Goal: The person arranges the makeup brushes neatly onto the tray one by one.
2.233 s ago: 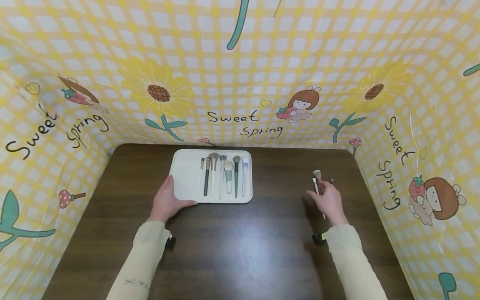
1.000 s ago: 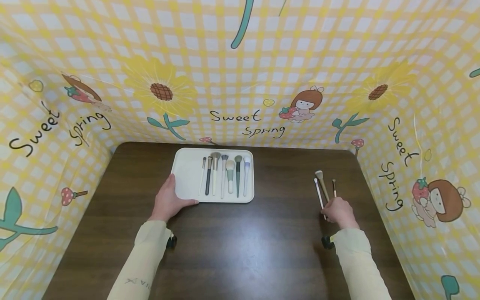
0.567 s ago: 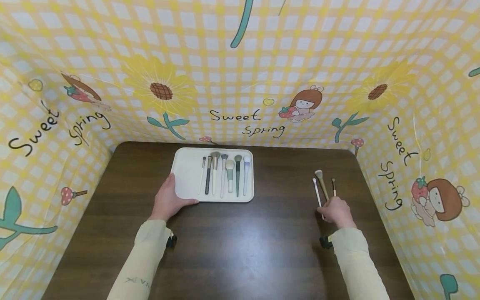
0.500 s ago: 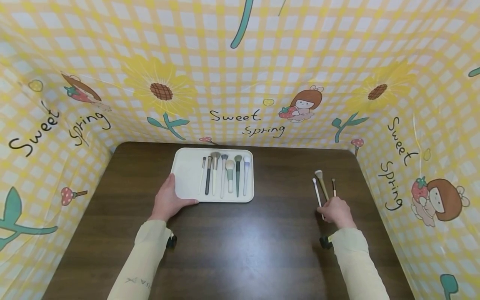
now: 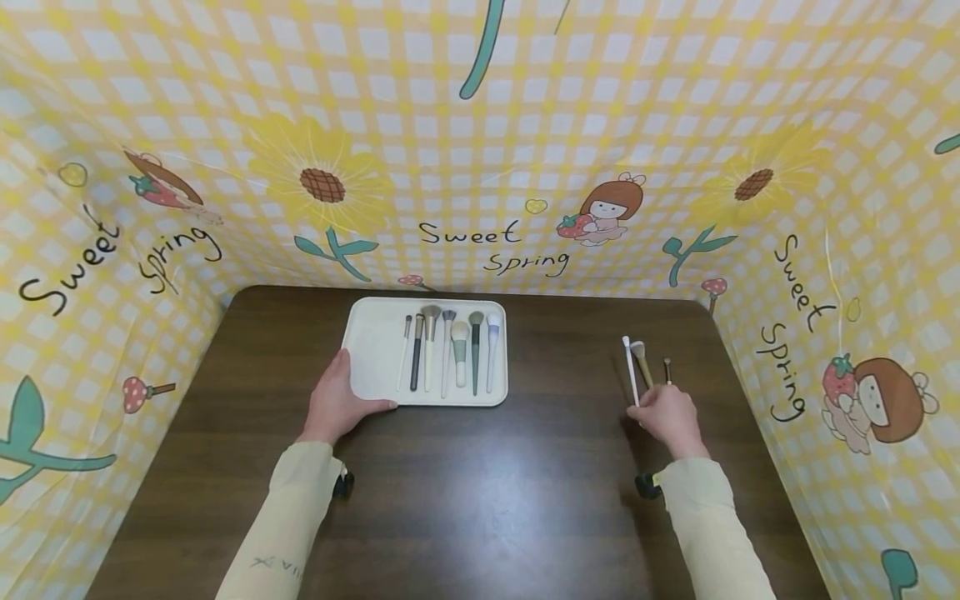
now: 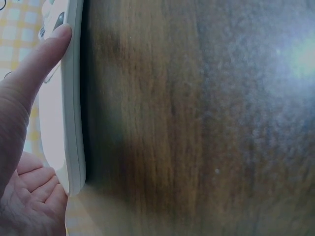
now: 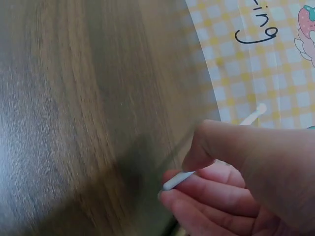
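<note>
Hands well apart. R hand (image 5: 669,417): slim white brush (image 5: 631,375) pinched btwn thumb & fingers low on handle, its end just showing past the fingertips; head pointed toward far edge. Brush held over R side of tabletop (image 5: 525,500); contact w/ surface can't be told. Prob. v. light, handle stiff & smooth, so apt to roll in a loose pinch; head likely soft, easily splayed. Best taken mid-handle, head left untouched.

L hand (image 5: 335,404): white tray (image 5: 371,358) gripped at near L corner, thumb along near rim, fingers at short side. Tray likely light, rigid, maybe slick; could be slid by a small push, so best steadied by the rim.

Just beyond R hand: olive-handled brush (image 5: 642,365) & thin dark-tipped brush (image 5: 667,371), near ends hidden; whether touched, can't tell. In tray: row of seven brushes (image 5: 460,352), heads away, grouped toward R. Surround: yellow-check cloth (image 5: 480,150).
</note>
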`<state>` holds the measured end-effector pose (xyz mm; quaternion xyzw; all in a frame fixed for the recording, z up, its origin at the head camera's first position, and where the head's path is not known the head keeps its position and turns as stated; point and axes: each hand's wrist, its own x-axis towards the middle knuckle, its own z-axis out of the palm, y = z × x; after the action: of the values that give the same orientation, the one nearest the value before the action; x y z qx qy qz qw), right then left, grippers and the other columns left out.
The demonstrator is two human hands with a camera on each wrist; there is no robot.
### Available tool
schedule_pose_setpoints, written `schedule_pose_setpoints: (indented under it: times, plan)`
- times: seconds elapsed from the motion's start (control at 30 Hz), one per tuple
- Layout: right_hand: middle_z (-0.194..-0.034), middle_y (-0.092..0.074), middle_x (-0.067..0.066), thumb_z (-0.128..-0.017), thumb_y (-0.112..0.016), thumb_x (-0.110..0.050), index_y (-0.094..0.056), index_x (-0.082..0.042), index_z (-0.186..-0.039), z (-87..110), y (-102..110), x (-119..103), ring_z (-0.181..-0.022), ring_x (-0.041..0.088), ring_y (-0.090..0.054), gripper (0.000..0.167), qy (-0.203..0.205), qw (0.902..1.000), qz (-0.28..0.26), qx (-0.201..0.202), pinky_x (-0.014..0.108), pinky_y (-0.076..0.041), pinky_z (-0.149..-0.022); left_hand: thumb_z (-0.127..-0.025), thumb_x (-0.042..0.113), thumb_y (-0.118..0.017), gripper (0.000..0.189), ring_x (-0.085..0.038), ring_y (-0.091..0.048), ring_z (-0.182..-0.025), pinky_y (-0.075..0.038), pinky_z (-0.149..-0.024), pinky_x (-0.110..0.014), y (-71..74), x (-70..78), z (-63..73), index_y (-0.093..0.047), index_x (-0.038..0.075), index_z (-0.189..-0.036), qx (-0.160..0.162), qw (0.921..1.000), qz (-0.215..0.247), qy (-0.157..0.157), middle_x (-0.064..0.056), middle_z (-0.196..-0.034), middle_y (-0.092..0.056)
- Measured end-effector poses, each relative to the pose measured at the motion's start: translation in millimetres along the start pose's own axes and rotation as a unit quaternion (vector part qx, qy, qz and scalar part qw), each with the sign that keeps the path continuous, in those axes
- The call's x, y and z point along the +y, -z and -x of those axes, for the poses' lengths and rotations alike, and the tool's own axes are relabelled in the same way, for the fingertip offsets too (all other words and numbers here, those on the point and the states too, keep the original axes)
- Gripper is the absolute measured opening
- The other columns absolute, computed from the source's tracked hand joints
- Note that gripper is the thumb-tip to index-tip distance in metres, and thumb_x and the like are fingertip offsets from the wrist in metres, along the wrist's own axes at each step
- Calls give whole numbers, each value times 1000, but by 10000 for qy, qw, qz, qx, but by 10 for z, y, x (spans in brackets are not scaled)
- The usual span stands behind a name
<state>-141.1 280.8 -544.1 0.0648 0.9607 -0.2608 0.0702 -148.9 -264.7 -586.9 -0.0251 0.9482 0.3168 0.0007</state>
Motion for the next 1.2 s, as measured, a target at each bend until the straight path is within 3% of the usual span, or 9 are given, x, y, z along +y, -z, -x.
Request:
schedule_pose_setpoints:
  times: [0.57,1.2]
  plan:
    - [-84,-75,12,-84,-77,-4,-71,3,-99,-130,-241,-246,-78,29,-71,18,647,9918,-832,723,45,-53,-74,-66,53,-93,139,-49,-22,-146,-27,-115,-58,27,44,20,-10,-12,-157,-73,10000,-10,56,-35,-161,-16]
    - [-85,-75,11,-86,-76,0,-75,3,-105,-101,-644,-743,-80,26,-73,19,1130,9803,-1524,553,44,-58,-76,-68,50,-93,138,-50,-23,-146,-27,-114,-60,39,47,22,-9,-12,-157,-87,9999,24,75,-36,-161,-15]
